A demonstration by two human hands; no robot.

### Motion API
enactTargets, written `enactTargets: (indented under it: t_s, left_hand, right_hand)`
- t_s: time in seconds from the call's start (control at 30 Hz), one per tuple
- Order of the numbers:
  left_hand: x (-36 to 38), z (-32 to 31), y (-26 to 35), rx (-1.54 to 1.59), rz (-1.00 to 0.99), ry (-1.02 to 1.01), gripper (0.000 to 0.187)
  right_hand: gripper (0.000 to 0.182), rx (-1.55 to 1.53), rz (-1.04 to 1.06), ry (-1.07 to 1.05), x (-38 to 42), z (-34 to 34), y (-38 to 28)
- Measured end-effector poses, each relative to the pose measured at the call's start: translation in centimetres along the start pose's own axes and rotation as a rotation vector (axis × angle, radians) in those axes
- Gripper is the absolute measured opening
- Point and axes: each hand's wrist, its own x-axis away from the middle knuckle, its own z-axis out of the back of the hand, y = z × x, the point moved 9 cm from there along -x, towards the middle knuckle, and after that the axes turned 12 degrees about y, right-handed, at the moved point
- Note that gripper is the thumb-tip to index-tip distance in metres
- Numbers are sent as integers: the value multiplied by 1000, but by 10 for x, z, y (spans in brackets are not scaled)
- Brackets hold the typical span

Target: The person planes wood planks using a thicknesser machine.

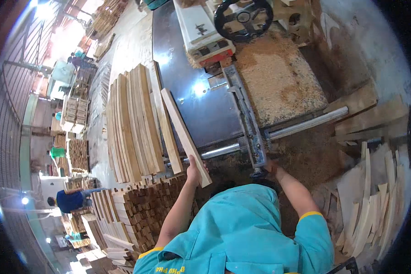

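My left hand [196, 171] is closed around the near end of a pale wooden strip [180, 125], which slants away over the edge of the dark metal machine table [194, 82]. My right hand [272, 167] is at the near end of a long metal fence [247, 116], close to a black knob [259, 173]. It looks closed on the fence end, though its fingers are partly hidden. Beside the strip in my left hand lies another wooden strip [166, 128], next to a row of several wooden boards [132, 121].
A metal rail [306, 124] runs along the table's front edge. Sawdust [278, 75] covers the right side, below a black handwheel [243, 18]. Stacked wood [146, 203] stands at lower left; offcuts [374, 205] lie at right. A person in dark blue [71, 201] is farther left.
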Motion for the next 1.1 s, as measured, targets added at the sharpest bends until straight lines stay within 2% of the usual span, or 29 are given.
enactTargets:
  t_s: [0.07,0.2,0.23,0.27,0.3,0.33,0.4,0.43,0.5,0.53,0.6,0.63,0.7,0.73,0.8,0.83,0.9,1.03,1.1]
  left_hand:
    - [5,6,3,-39,47,114,88]
    - [-4,6,-3,-5,31,19,87]
    - [3,5,2,-32,35,61,87]
    - [5,9,3,-18,35,65,87]
    - [5,8,1,-21,26,67,87]
    - [2,5,3,-20,14,69,87]
    - [2,6,-3,8,6,51,87]
    - [-1,5,-4,15,2,60,87]
    - [-10,5,-9,42,3,74,88]
    - [-11,7,-11,46,13,78,88]
    - [-11,5,-9,35,6,22,92]
    - [-10,5,-9,40,20,25,89]
    - [-9,6,-7,41,13,24,88]
    - [-11,6,-7,47,13,16,87]
    - [-14,8,-12,74,48,45,86]
    - [-16,7,-13,79,44,37,86]
    - [-14,8,-11,46,35,48,85]
    - [-15,7,-7,46,19,6,87]
    - [-12,8,-6,36,28,13,88]
  right_hand:
    - [39,-91,55,53,-7,-8,20]
    - [38,-239,186,116,-24,-12,46]
    - [38,-227,195,107,0,31,-20]
    - [36,133,10,130,25,66,-80]
    - [36,508,-168,154,51,109,-188]
    - [36,536,-148,149,34,114,-159]
    - [40,775,6,-18,22,91,-85]
    - [40,791,12,-21,24,101,-102]
    - [42,543,-59,208,39,131,-161]
    - [42,548,-62,198,43,132,-169]
    - [36,209,-160,424,57,144,-169]
    - [36,215,-173,412,61,137,-168]
    - [43,23,55,704,72,149,-186]
    - [43,32,48,687,76,145,-188]
    - [48,-458,-411,702,90,137,-164]
    - [48,-451,-415,696,91,131,-164]
    - [49,-1079,-507,894,101,113,-141]
    - [51,-992,-561,948,96,102,-103]
    - [50,-847,-399,1044,94,118,-100]
